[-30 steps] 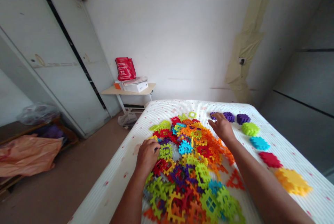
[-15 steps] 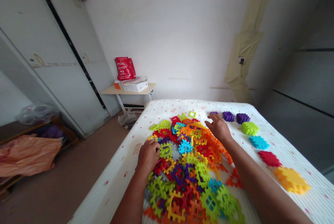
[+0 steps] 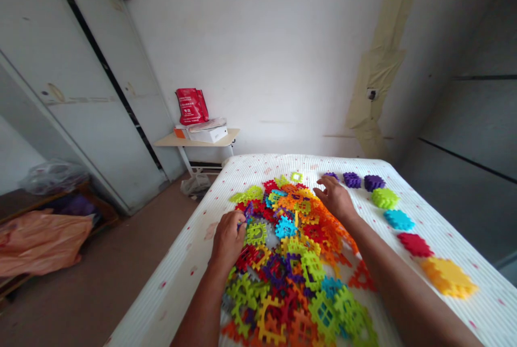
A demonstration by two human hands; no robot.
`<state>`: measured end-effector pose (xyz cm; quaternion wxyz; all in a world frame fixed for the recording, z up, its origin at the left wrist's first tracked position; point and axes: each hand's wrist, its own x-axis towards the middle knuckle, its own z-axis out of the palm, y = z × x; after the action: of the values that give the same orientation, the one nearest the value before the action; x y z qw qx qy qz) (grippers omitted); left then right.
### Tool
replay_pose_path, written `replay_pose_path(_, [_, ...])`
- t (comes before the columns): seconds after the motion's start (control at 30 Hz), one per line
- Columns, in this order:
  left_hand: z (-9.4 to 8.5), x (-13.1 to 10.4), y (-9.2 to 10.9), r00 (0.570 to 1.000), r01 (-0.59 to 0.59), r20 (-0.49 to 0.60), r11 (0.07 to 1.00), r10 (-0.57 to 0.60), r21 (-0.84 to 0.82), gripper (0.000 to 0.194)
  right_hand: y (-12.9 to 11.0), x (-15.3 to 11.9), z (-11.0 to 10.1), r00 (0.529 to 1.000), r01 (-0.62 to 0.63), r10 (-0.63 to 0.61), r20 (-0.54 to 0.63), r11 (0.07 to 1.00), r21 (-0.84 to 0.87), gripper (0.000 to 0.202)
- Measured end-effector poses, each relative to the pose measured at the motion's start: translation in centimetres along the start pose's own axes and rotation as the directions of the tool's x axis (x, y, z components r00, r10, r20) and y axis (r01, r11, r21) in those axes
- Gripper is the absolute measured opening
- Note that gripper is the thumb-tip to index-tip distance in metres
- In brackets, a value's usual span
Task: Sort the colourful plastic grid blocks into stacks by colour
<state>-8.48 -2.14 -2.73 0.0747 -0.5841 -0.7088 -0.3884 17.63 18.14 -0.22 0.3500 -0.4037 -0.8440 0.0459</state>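
A heap of toothed plastic building pieces (image 3: 286, 244) in mixed colours covers the middle of the bed. At its left edge my left hand (image 3: 229, 234) is closed on a purple piece (image 3: 248, 211), which stands tilted up from the fingertips. Just right of that hand lies a lime frame piece (image 3: 256, 234). My right hand (image 3: 334, 196) hovers by the far right side of the heap, fingers apart and nothing in them. Orange pieces (image 3: 329, 223) lie below it. Beyond its fingers, a purple piece (image 3: 331, 175) is partly hidden.
Along the right side runs a row of same-colour stacks: purple (image 3: 374, 182), lime (image 3: 385, 198), blue (image 3: 399, 220), red (image 3: 415, 244) and yellow (image 3: 449, 277). They sit on a white spotted bed cover (image 3: 177, 277). A small table (image 3: 169, 140) with a red bag (image 3: 191, 106) stands behind.
A purple piece has come up out of the heap in my left hand. My right hand has shifted slightly left and stays open. The view has moved a little.
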Motion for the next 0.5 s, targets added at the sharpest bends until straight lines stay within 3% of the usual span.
replay_pose_path(0.2, [0.2,-0.4,0.5,0.964,0.236,-0.058,0.939,-0.258,-0.250,0.018,-3.3,-0.4,-0.3,0.993,0.102,-0.112,0.039,0.974,0.200,0.021])
replay_pose_path(0.37, [0.7,-0.5,1.3,0.903,0.337,-0.025,0.744,-0.429,-0.577,0.028,-8.7,-2.0,0.0,0.966,0.199,-0.235,0.104,0.940,0.278,0.022])
replay_pose_path(0.5, [0.8,-0.4,2.4,0.866,0.374,0.012,0.631,-0.500,-0.679,0.032,-12.5,-3.6,0.4,0.935,0.291,-0.330,0.129,0.923,0.250,0.037])
